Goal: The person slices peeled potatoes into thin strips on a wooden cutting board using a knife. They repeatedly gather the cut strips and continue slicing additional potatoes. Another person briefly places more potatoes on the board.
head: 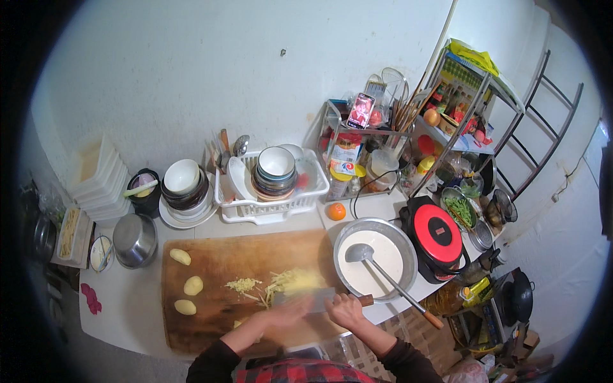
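Note:
My right hand (346,310) grips the wooden handle of a cleaver (316,299), whose blurred blade points left over a wooden cutting board (210,325). Blurred by motion, my left hand (291,309) is at the blade's left part; whether it touches the blade is unclear. Just beyond the blade lies a heap of pale yellow strips, seemingly shredded potato (287,281). A small finely chopped pile (243,285) sits to its left. Several peeled potatoes (193,286) rest along the board's left side. A pale piece (238,324) is partly hidden by my left forearm.
Right of the board, a metal basin (411,258) holds white batter and a long-handled ladle (360,252). Beyond it stands a red electric pan (436,230). A dish rack (273,210), stacked bowls (182,176), a steel bowl (135,241) and an orange (336,211) line the back and left.

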Available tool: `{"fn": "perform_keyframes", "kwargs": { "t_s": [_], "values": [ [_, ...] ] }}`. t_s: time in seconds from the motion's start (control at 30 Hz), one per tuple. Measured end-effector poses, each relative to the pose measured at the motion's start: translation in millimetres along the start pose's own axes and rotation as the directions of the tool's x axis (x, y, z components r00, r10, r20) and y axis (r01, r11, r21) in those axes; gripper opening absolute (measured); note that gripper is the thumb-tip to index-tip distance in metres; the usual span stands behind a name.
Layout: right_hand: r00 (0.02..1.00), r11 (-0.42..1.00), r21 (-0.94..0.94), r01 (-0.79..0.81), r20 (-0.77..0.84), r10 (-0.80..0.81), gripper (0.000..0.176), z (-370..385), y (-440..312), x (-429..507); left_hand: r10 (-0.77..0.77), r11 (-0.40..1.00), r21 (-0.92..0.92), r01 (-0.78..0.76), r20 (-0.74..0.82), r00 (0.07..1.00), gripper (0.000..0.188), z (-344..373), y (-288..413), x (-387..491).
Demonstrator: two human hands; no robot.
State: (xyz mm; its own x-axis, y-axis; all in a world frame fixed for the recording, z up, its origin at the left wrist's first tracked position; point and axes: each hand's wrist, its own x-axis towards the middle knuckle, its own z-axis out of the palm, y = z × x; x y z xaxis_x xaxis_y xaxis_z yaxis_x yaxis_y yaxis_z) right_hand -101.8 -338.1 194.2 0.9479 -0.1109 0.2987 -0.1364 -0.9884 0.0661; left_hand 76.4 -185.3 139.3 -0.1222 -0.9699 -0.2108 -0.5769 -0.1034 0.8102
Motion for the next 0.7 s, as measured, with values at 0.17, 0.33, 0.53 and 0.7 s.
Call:
{"fn": "perform_keyframes", "kwargs": {
  "t_s": [0.17,0.33,0.53,0.7],
  "values": [
    [0.998,0.997,-0.039,0.061,-0.025,-0.062,0.004,-12,-9,-4,-0.08,0.996,-0.038,0.079,-0.026,0.996,0.067,0,-40,12],
    [0.995,0.997,0.04,-0.059,0.083,0.056,0.012,-47,-5,-13,-0.092,0.958,-0.278,0.07,-0.067,0.994,0.065,-22,-40,14],
    [0.878,0.815,0.342,-0.468,0.283,0.385,0.013,-66,-20,-24,-0.322,0.594,-0.804,0.033,-0.2,0.925,0.057,-58,-27,-40],
    [0.643,0.514,0.387,-0.765,0.513,0.569,0.021,-46,-44,-15,-0.231,0.583,-0.809,-0.068,-0.246,0.941,0.06,-46,-45,-52]
  ]
}}
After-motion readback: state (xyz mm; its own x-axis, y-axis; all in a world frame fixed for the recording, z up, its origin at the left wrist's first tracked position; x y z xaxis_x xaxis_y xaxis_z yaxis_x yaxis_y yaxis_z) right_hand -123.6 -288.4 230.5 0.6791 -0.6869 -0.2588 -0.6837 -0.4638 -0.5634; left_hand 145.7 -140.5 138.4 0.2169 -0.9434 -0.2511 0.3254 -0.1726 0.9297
